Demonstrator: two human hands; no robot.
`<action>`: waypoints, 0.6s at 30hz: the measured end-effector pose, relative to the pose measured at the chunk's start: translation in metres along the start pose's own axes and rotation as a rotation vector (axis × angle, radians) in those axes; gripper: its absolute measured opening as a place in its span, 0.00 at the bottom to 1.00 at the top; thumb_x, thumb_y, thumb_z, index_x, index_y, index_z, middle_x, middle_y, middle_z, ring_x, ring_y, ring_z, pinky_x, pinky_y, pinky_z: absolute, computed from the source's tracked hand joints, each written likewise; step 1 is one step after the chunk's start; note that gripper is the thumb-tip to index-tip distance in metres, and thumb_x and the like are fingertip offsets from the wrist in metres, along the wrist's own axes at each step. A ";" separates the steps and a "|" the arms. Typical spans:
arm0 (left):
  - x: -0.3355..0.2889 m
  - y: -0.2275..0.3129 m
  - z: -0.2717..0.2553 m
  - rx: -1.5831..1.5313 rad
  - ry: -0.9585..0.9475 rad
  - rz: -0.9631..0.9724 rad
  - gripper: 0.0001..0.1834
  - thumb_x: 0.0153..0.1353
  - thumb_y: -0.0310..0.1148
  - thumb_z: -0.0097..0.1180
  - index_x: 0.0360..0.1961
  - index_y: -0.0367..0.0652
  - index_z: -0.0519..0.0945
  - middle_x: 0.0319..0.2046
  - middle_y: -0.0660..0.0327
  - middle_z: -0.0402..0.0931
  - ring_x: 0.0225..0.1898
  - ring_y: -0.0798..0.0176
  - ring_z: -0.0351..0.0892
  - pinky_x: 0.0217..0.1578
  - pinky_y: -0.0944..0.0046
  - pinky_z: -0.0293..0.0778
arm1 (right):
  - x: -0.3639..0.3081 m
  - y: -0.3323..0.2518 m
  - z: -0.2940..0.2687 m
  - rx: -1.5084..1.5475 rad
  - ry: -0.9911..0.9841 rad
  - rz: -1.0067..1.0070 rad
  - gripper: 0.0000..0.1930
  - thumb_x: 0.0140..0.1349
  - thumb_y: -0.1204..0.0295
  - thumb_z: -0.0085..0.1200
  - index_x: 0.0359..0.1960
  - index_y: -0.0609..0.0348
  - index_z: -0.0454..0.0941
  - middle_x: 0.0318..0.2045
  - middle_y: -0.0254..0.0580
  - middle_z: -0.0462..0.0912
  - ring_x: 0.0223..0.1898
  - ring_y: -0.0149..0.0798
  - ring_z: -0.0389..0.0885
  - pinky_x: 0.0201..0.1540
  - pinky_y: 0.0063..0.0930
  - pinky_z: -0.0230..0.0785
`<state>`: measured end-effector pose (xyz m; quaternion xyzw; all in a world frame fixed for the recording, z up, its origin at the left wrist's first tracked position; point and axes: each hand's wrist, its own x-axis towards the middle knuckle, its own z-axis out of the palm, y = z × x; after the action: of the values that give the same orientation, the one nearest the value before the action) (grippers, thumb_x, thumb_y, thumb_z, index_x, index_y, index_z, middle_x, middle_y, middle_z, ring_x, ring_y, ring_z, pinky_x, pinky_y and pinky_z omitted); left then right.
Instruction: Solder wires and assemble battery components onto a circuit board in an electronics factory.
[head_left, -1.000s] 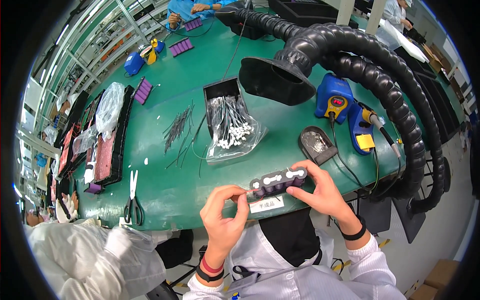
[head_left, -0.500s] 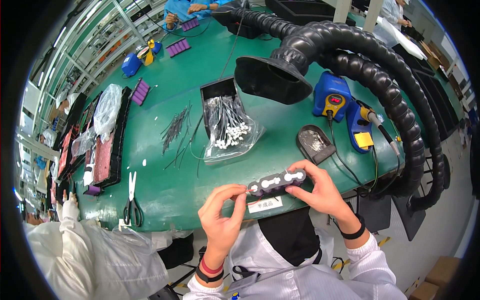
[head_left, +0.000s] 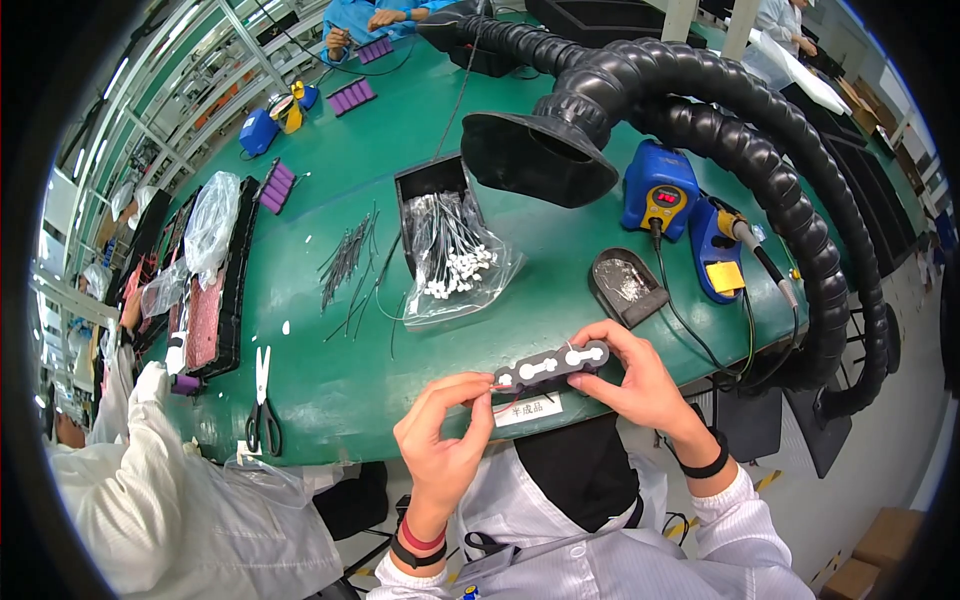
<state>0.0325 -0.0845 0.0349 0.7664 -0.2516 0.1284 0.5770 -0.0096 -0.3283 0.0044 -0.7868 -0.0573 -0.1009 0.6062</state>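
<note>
Head view: the battery pack [head_left: 553, 366] lies over the green bench's [head_left: 340, 405] near edge, your right hand [head_left: 643, 382] gripping one end; your left hand [head_left: 441, 430] pinches the red wire [head_left: 502, 388], where tugging could strain its joint.

Hands [head_left: 644, 388] holding black pack [head_left: 552, 364], red wire [head_left: 502, 387] — scissors [head_left: 262, 402]
</note>
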 end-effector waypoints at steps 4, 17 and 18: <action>0.001 0.000 0.000 0.032 -0.006 0.024 0.10 0.54 0.13 0.64 0.37 0.33 0.83 0.39 0.52 0.87 0.37 0.60 0.87 0.40 0.66 0.81 | 0.000 0.001 0.000 0.008 -0.004 0.012 0.19 0.57 0.76 0.69 0.50 0.61 0.77 0.41 0.42 0.84 0.43 0.41 0.84 0.47 0.31 0.73; 0.002 -0.001 0.000 0.081 -0.012 0.068 0.10 0.52 0.13 0.65 0.35 0.34 0.82 0.39 0.52 0.87 0.38 0.56 0.87 0.42 0.62 0.81 | 0.000 -0.002 -0.001 0.014 -0.001 0.013 0.19 0.58 0.76 0.68 0.50 0.61 0.77 0.42 0.42 0.84 0.43 0.39 0.83 0.48 0.31 0.73; 0.002 -0.001 0.000 0.081 -0.012 0.068 0.10 0.52 0.13 0.65 0.35 0.34 0.82 0.39 0.52 0.87 0.38 0.56 0.87 0.42 0.62 0.81 | 0.000 -0.002 -0.001 0.016 -0.002 0.016 0.19 0.58 0.76 0.68 0.50 0.61 0.77 0.42 0.42 0.84 0.44 0.39 0.83 0.49 0.31 0.73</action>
<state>0.0352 -0.0846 0.0353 0.7807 -0.2757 0.1536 0.5393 -0.0097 -0.3286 0.0069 -0.7823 -0.0523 -0.0949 0.6134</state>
